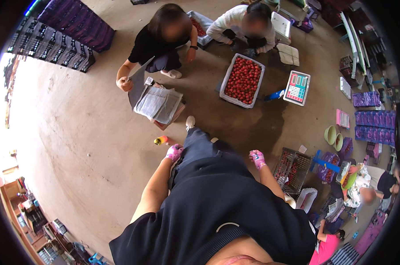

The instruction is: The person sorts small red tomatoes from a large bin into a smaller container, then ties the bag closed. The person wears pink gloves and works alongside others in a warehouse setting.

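My left hand [174, 152], in a pink patterned glove, hangs beside my left thigh. Its fingers are partly hidden, so I cannot tell whether they are closed. On the other side, my right hand [258, 159] wears a matching glove, with its fingers curled and nothing visible in them. Near my left hand, a bottle with a yellow and orange body [161, 140] lies on the floor. Ahead of me is a lined crate of small red round fruits [242, 81]. Beside it stands the display of an electronic scale [296, 88] on a blue post. Newspaper sheets [158, 103] top a low stack ahead on the left.
A crouching person in black [160, 29] holds up a sheet. Another person [246, 26] crouches behind the fruit crate. Black plastic crates [292, 169] stand to my right, near green bowls [330, 134] and more people. Tall crate stacks [77, 23] rise at far left.
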### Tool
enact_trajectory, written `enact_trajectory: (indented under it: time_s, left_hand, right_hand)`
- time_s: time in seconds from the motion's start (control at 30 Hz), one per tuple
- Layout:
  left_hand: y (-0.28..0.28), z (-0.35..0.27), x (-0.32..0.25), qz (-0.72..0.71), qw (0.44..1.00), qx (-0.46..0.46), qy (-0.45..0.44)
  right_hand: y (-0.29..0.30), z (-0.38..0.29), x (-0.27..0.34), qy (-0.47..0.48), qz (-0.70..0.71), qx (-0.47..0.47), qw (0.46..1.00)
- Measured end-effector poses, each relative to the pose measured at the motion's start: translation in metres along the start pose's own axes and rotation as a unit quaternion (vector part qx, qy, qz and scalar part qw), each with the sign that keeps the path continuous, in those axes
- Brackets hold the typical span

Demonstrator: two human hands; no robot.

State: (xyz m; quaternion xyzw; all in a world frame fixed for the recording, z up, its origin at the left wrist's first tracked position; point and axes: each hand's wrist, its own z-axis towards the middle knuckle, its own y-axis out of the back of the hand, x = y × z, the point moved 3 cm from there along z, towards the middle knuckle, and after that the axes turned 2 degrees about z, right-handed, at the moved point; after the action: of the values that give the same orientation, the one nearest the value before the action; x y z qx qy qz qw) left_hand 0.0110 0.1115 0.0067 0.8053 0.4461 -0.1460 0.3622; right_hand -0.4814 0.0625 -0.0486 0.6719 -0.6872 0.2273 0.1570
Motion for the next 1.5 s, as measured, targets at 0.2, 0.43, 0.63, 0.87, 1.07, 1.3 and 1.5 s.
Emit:
enact_trajectory:
  time_s: [0.2,0.43,0.63,0.87,1.07,1.3,1.5]
  left_hand:
    - [0.0,0.0,-0.006,-0.031,0.999,-0.014,-0.009]
    - [0.003,0.0,0.006,-0.013,1.0,0.025,0.004]
    - [0.003,0.005,0.013,-0.012,1.0,0.018,0.0]
    - [0.004,0.017,-0.003,0.027,0.999,0.04,-0.022]
    - [0.003,0.012,-0.01,0.067,0.994,0.076,-0.033]
    - [0.002,0.029,0.018,0.03,0.996,0.072,-0.048]
    - [-0.02,0.031,-0.001,0.024,0.992,0.114,-0.054]
  right_hand:
    - [0.011,0.002,0.017,-0.014,0.063,-0.005,0.998]
    - [-0.012,-0.004,0.02,0.04,0.106,-0.014,0.993]
    - [-0.014,-0.02,-0.009,0.073,-0.05,-0.087,0.992]
    - [0.019,-0.007,-0.061,0.088,-0.044,-0.079,0.992]
    - [0.007,-0.03,-0.056,0.088,-0.073,-0.132,0.985]
    - [-0.01,-0.028,-0.044,0.078,-0.042,-0.106,0.99]
    - [0.024,-0.018,-0.069,0.066,0.004,-0.116,0.991]
